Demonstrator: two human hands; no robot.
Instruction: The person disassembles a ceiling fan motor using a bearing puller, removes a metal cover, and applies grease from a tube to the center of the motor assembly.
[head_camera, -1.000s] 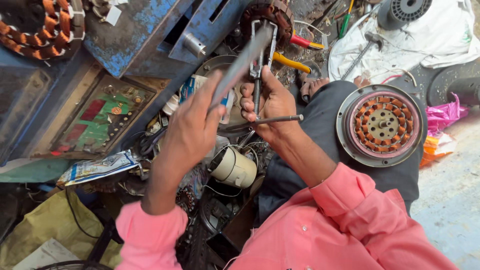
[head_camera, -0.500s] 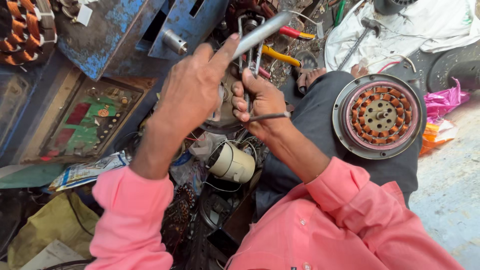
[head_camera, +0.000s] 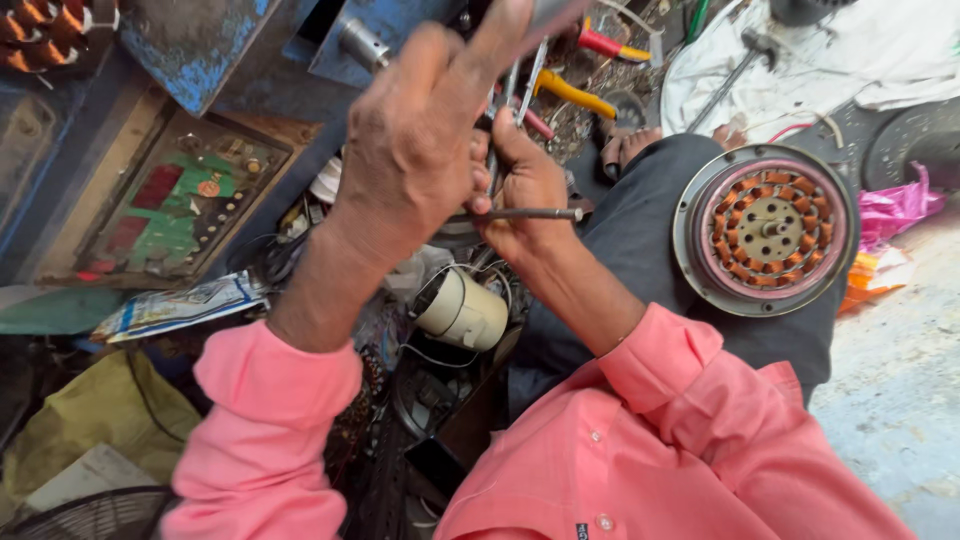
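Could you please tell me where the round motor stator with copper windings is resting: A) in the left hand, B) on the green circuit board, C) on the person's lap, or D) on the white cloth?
C: the stator lies on the dark trouser leg, clear of both hands.

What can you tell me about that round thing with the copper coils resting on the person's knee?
The round motor part is a grey metal disc with a raised rim. Inside sits a ring of reddish-orange copper windings around a dull brass-coloured hub with small holes and a short centre shaft. It looks worn and dusty. It lies flat, face up, on the dark trouser leg, and neither hand touches it.
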